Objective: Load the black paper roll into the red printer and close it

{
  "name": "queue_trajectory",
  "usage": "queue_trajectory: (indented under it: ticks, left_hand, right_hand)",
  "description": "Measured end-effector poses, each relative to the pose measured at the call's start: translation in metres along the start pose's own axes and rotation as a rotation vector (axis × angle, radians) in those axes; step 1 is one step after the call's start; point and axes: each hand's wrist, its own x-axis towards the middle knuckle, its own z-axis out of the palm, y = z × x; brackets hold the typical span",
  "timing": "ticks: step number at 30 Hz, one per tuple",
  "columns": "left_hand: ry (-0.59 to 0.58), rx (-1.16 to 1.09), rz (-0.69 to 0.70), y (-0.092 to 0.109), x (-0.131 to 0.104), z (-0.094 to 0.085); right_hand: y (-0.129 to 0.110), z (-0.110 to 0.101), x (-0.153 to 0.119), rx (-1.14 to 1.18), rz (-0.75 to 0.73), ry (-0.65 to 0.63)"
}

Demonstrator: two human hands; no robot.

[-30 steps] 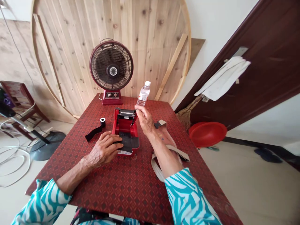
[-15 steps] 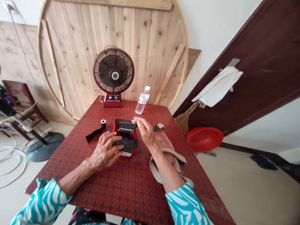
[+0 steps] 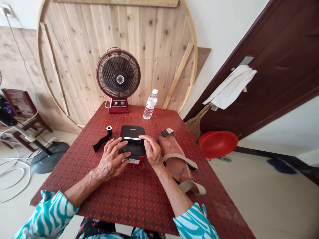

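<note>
A small red and black device with a hinged black lid (image 3: pixel 132 130), apparently a label printer (image 3: pixel 136 152), lies on the table in front of me. Its lid is partly lowered, with pale lettering on top and a white strip along its near edge. My left hand (image 3: pixel 113 156) rests on the printer's left side, fingers spread over its edge and black inner part. At the lid's right near corner, my right hand (image 3: pixel 152 151) has its fingers bent together on the edge. Left of the printer stands a roll of black tape (image 3: pixel 109 131), its loose end trailing towards me.
A red table fan (image 3: pixel 118 79) and a water bottle (image 3: pixel 150 104) stand at the back of the patterned table (image 3: pixel 119 202). Right of my right hand lies a worn pinkish pouch (image 3: pixel 174 151) with pale straps. A red basin (image 3: pixel 218 143) sits beyond the right edge.
The printer's lid has swung down towards me, covering the roller that showed before. My right hand has come down with it, while my left hand stays at the printer's left side.
</note>
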Motion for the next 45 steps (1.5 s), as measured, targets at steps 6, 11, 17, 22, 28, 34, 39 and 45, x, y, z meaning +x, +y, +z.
queue_trajectory:
  ticks: [6,11,17,22,28,34,39,45]
  left_hand:
    - [-0.067,-0.069,-0.001,-0.003,0.0,0.002]
    - [-0.099,0.01,-0.082,-0.014,0.004,0.005]
    - [-0.168,0.085,-0.072,-0.02,0.002,0.006]
    - [-0.124,-0.053,-0.117,-0.019,-0.004,0.008]
    - [0.129,-0.542,-0.673,-0.02,0.001,0.006]
    - [-0.015,-0.978,-1.084,-0.027,0.013,0.01]
    - [-0.027,-1.052,-1.134,-0.03,0.014,0.015]
    - [-0.049,-1.165,-1.261,-0.036,0.013,0.021]
  right_hand:
    - [0.003,0.003,-0.013,-0.078,-0.112,-0.017]
    - [0.004,0.003,-0.017,-0.118,-0.137,-0.031]
    - [0.006,0.005,-0.015,-0.155,-0.191,-0.013]
    - [0.0,0.005,-0.016,-0.083,-0.119,-0.017]
    - [0.005,0.01,-0.02,0.161,0.101,0.182]
    - [0.027,0.012,-0.023,0.186,0.224,0.283]
    - [0.035,0.017,-0.029,0.184,0.278,0.261]
    - [0.036,0.024,-0.034,0.16,0.349,0.269]
